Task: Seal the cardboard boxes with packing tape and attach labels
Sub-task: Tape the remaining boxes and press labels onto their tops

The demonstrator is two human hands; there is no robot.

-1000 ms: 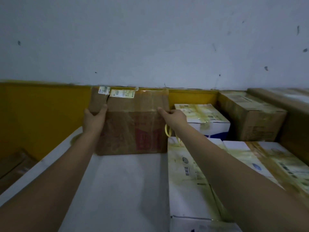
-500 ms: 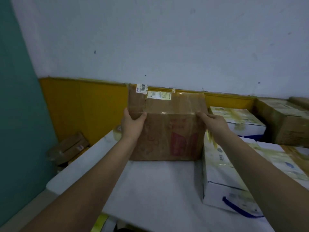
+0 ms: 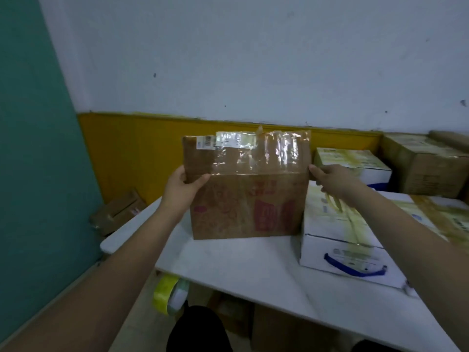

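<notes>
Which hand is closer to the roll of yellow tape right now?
Left. The left hand grips the brown box's left top corner, up and slightly right of the tape roll. The right hand sits at the box's right edge, farther across.

Matt brown cardboard box (image 3: 243,204) wears glossy, wrinkled clear tape (image 3: 261,153); the table (image 3: 253,270) looks smooth matt white.

1. Left hand (image 3: 181,185): fingers (image 3: 183,174) pass behind the brown box (image 3: 243,199) corner; their tips are hidden.
2. Right hand (image 3: 330,177): fingers are hidden behind the box's right edge.
3. Label (image 3: 206,142) above the left fingers: print too small and blurred to read.
4. Red print below and between the fingers: illegible.
5. Brown cartons (image 3: 426,166) far right of the right fingers: cut off by the frame edge.
6. Tape roll (image 3: 168,294) below the left fingers: partly hidden under the desk (image 3: 253,270).
</notes>
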